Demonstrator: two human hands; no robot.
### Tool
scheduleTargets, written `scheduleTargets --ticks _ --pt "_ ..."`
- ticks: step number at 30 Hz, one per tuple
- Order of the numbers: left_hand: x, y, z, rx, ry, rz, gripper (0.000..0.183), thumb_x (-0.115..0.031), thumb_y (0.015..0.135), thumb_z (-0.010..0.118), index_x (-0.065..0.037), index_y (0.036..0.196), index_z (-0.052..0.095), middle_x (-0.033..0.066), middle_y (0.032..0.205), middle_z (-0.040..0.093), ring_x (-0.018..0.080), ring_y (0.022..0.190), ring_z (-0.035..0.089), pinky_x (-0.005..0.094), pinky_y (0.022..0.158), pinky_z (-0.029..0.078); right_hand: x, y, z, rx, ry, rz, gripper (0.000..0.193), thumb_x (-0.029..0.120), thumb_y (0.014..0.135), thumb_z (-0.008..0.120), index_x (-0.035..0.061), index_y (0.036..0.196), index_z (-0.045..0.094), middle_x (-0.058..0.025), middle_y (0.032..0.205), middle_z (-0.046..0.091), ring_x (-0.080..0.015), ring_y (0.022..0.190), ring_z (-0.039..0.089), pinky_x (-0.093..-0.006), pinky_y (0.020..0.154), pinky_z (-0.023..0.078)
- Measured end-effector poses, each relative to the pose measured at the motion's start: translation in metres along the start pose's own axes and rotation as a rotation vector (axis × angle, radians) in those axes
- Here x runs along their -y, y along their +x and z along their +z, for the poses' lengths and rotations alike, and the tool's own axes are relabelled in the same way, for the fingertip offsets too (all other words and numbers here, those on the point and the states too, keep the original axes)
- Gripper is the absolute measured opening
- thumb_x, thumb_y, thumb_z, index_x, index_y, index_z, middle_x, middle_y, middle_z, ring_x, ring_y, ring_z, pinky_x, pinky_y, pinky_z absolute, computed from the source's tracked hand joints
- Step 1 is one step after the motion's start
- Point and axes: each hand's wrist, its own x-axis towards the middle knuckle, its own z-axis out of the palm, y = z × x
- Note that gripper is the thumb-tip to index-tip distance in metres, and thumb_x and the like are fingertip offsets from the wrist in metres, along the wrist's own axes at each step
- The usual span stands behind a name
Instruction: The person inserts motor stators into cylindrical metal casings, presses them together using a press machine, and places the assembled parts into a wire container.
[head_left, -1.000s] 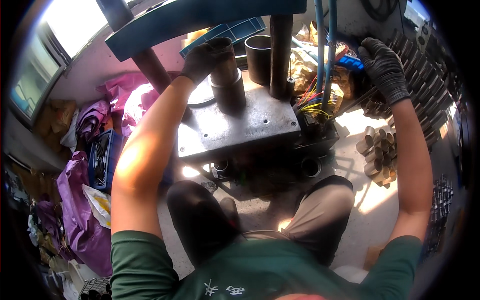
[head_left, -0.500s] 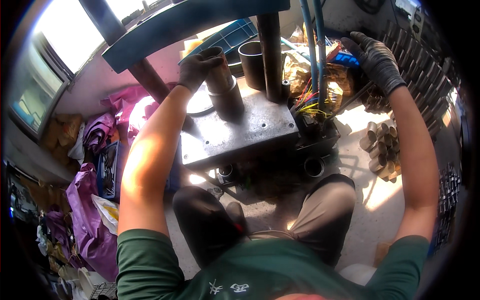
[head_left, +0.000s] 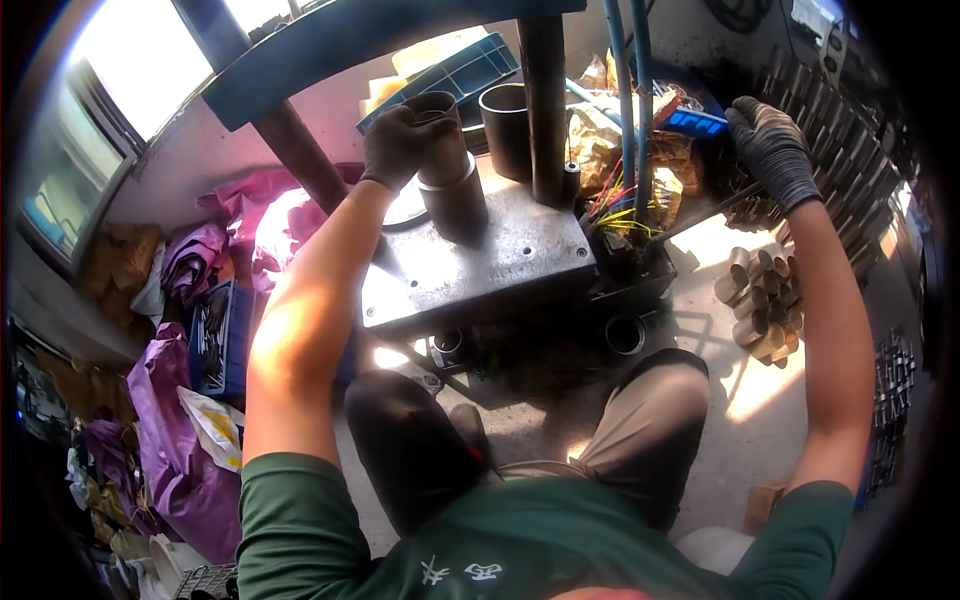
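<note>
My left hand (head_left: 393,150), in a dark glove, grips the upper part of a metal sleeve (head_left: 445,150). The sleeve sits upright on a wider dark cylinder (head_left: 456,203), which stands on the thick steel plate (head_left: 480,285) of a press. Over at the far right, my gloved right hand (head_left: 770,148) is raised beside a blue crate (head_left: 694,122). Its fingers are curled in, and whatever they may hold is hidden. A thin metal rod (head_left: 708,212) runs from the press side toward that wrist.
A larger open cylinder (head_left: 507,130) stands behind the plate, beside a press column (head_left: 541,110). The blue press beam (head_left: 390,50) spans overhead. Short tubes (head_left: 765,295) are piled on the floor at right, near stacked tubes (head_left: 850,160). Loose coloured wires (head_left: 622,212) hang beside the plate.
My right hand has come slightly lower and to the right, its stretched fingers now curling in. My left hand has shifted slightly right and stays on the sleeve.
</note>
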Motion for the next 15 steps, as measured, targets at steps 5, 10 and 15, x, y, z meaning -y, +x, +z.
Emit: scheduleTargets --ticks 5,10,15 --pt "0.010 0.006 -0.007 -0.002 -0.121 -0.075 0.033 -0.021 0.092 0.081 -0.013 0.124 0.079 0.0038 0.115 0.080 0.0094 0.099 0.073 0.0230 0.093 0.055 -0.012 -0.019 -0.002 -0.055 0.174 -0.110 0.028 0.022 0.101 0.060 0.0103 0.124 0.070 -0.0200 0.114 0.074 -0.0376 0.107 0.072 -0.0446 0.095 0.056" --pt "0.010 0.007 0.001 -0.043 -0.132 -0.014 0.031 -0.025 0.088 0.083 -0.015 0.117 0.082 0.0034 0.108 0.082 0.0092 0.096 0.074 0.0243 0.090 0.056 -0.045 -0.048 0.014 -0.170 0.309 -0.192 0.021 0.011 0.100 0.063 0.0099 0.120 0.070 -0.0183 0.107 0.075 -0.0339 0.101 0.074 -0.0411 0.087 0.058" --pt "0.012 0.006 0.006 -0.145 -0.016 0.057 0.040 -0.050 0.079 0.083 -0.022 0.107 0.084 0.0115 0.100 0.080 0.0283 0.092 0.077 0.0361 0.088 0.058 -0.028 -0.095 -0.016 -0.028 0.361 -0.128 0.019 0.018 0.102 0.066 0.0031 0.114 0.071 -0.0181 0.098 0.075 -0.0284 0.089 0.074 -0.0389 0.081 0.057"
